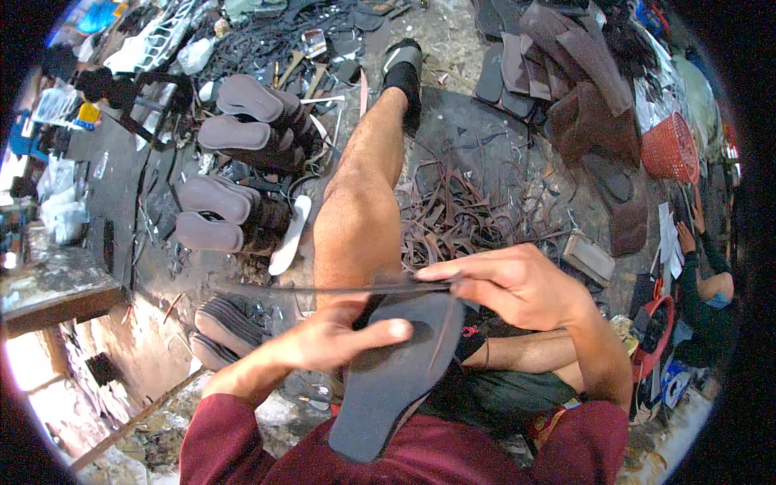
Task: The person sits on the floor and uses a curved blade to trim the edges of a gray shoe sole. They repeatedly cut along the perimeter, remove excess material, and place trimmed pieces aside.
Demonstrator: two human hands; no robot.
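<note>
The dark sole is in front of the person's chest, tilted, with its wider end pointing away. The left hand is clamped on it from its left edge, thumb flat on the upper face; the fingers are mostly hidden behind it. The right hand is at the sole's far right edge, thumb and forefinger pressed together on a thin dark strip. The strip runs blurred to the left, past the sole's far end and across the outstretched leg.

That leg stands in the way beyond the sole, parting a heap of scraps on its right from stacks of grey soles on its left. A white sole-shaped piece leans near the closer stack. Left of the dark sole, the forearm partly covers striped soles. To the sole's right and beyond are a pale block, dark brown sheets and a red basket. Farthest right of the sole, another person shows at the rim.
</note>
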